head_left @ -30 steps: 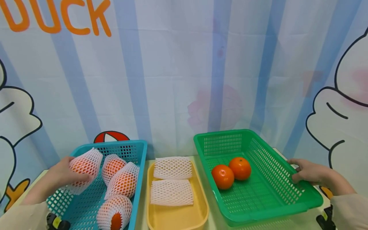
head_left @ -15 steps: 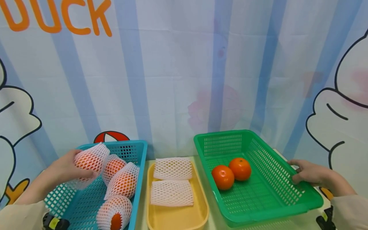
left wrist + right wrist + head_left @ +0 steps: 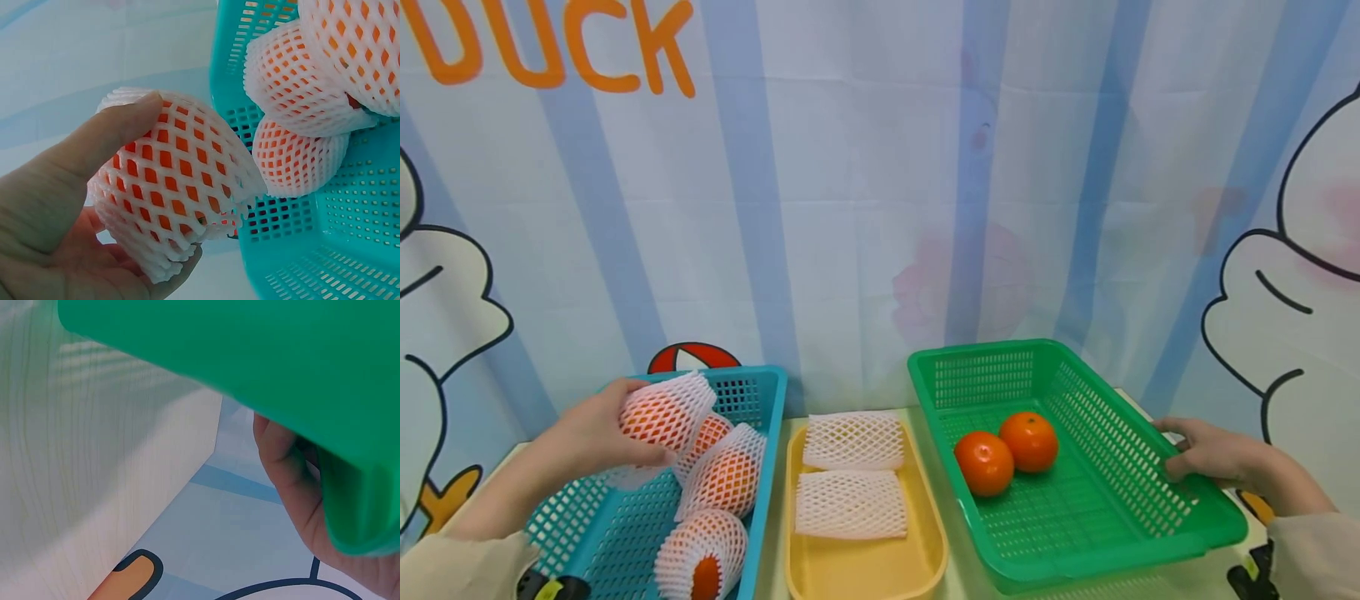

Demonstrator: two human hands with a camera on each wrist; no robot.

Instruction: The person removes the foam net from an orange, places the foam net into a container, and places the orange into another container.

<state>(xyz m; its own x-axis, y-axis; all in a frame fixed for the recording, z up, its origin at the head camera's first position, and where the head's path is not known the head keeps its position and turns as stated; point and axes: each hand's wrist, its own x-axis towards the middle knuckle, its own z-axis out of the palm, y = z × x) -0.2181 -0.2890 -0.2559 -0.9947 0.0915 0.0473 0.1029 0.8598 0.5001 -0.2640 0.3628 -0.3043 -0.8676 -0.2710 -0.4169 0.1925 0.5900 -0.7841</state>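
Note:
My left hand (image 3: 583,437) holds an orange in a white foam net (image 3: 662,421) above the far left part of a blue plastic basket (image 3: 772,467). In the left wrist view the thumb lies across the net, and fingers curl beneath the fruit. Three other netted oranges (image 3: 724,479) rest along the basket's right side; the held one partly covers the farthest. My right hand (image 3: 1217,454) grips the right rim of a green basket (image 3: 1067,525), thumb over the edge. Seen from the right wrist, its fingers (image 3: 287,462) bend behind the green wall, their tips hidden.
Two bare oranges (image 3: 983,463) sit together at the left inside the green basket. Between the baskets stands a yellow tray (image 3: 865,571) with two flat foam nets (image 3: 850,504) in it. A printed striped curtain (image 3: 865,208) hangs right behind the table.
The left hand has moved right and slightly up with the netted orange, now overlapping the farthest netted orange. My right hand and the green basket have stayed in place.

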